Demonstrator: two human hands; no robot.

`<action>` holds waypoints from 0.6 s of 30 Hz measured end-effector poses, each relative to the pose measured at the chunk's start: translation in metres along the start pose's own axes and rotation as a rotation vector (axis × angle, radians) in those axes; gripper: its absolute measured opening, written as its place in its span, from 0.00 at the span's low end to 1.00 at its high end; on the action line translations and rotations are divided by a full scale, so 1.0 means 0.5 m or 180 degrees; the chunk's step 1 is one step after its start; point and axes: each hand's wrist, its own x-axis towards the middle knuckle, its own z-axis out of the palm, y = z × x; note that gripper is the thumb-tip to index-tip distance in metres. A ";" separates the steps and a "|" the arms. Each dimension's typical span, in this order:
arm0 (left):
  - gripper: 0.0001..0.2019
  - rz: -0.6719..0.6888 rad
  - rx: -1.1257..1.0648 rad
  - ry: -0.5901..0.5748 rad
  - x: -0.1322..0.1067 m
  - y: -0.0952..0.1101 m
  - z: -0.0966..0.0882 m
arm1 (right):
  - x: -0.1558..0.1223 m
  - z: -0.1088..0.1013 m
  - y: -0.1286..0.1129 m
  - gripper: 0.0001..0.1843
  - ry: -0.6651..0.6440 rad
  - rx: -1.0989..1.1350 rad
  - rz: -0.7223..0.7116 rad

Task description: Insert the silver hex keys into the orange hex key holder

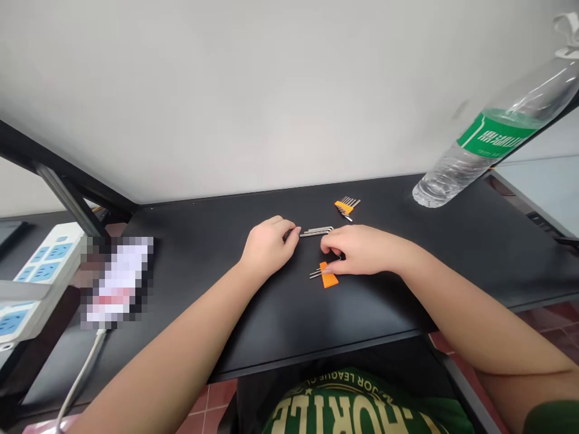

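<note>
Loose L-shaped hex keys lie side by side on the black desk between the two hands. My left hand is curled, thumb and index fingertip pinched at the long end of one key. To the right, my right hand bends over an orange hex key holder, its thumb against the holder's upper part. A few short keys stick out to the holder's left; the right hand hides its other side. Farther back rests a second orange holder filled with several keys.
A tall plastic water bottle with a green label stands at the back right. On the left lie a blurred phone with a white cable and a white power strip. The black desk meets a pale wall.
</note>
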 end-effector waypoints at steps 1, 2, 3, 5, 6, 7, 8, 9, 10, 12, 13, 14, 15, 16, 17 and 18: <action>0.12 -0.0023 -0.0009 -0.0037 0.000 0.001 0.000 | -0.001 0.001 -0.006 0.16 -0.0050 -0.0056 0.0056; 0.12 -0.0041 -0.0014 -0.0068 0.001 0.001 0.000 | -0.001 0.002 -0.010 0.16 -0.0107 -0.0102 0.0082; 0.12 -0.0055 -0.0018 -0.0091 0.001 0.001 0.000 | -0.001 0.004 -0.012 0.15 -0.0177 -0.0134 0.0081; 0.11 -0.0062 -0.0034 -0.0139 0.002 0.000 0.000 | 0.001 0.008 -0.013 0.09 -0.0299 -0.0139 0.0038; 0.11 -0.0062 -0.0041 -0.0152 0.002 0.000 -0.001 | 0.002 0.010 -0.012 0.06 -0.0322 -0.0114 0.0006; 0.11 -0.0061 -0.0047 -0.0157 0.002 0.000 0.000 | 0.003 0.011 -0.009 0.05 -0.0326 -0.0079 -0.0031; 0.11 -0.0057 -0.0053 -0.0160 0.002 0.000 0.000 | 0.004 0.013 -0.006 0.05 -0.0311 -0.0048 -0.0064; 0.11 -0.0052 -0.0065 -0.0158 0.002 0.001 0.000 | 0.005 0.015 -0.003 0.05 -0.0280 -0.0036 -0.0089; 0.11 -0.0035 -0.0087 -0.0157 0.002 0.002 -0.001 | 0.007 0.017 0.000 0.06 -0.0248 -0.0039 -0.0109; 0.11 0.0059 -0.0196 -0.0191 0.000 0.004 -0.003 | 0.009 0.020 0.006 0.07 -0.0181 -0.0051 -0.0145; 0.11 0.0150 -0.0287 -0.0263 -0.001 0.006 -0.005 | 0.011 0.022 0.008 0.07 -0.0137 -0.0044 -0.0169; 0.11 0.0264 -0.0391 -0.0373 -0.003 0.009 -0.008 | 0.012 0.023 0.009 0.07 -0.0087 -0.0029 -0.0200; 0.10 0.0395 -0.0495 -0.0514 -0.004 0.013 -0.012 | 0.014 0.025 0.010 0.07 -0.0035 -0.0014 -0.0236; 0.10 0.0528 -0.0584 -0.0687 -0.006 0.017 -0.016 | 0.015 0.027 0.010 0.08 0.0025 -0.0007 -0.0267; 0.08 0.0637 -0.0644 -0.0843 -0.007 0.022 -0.020 | 0.017 0.028 0.009 0.08 0.0091 -0.0013 -0.0290; 0.07 0.0723 -0.0670 -0.0972 -0.009 0.027 -0.024 | 0.019 0.030 0.008 0.09 0.0166 -0.0033 -0.0318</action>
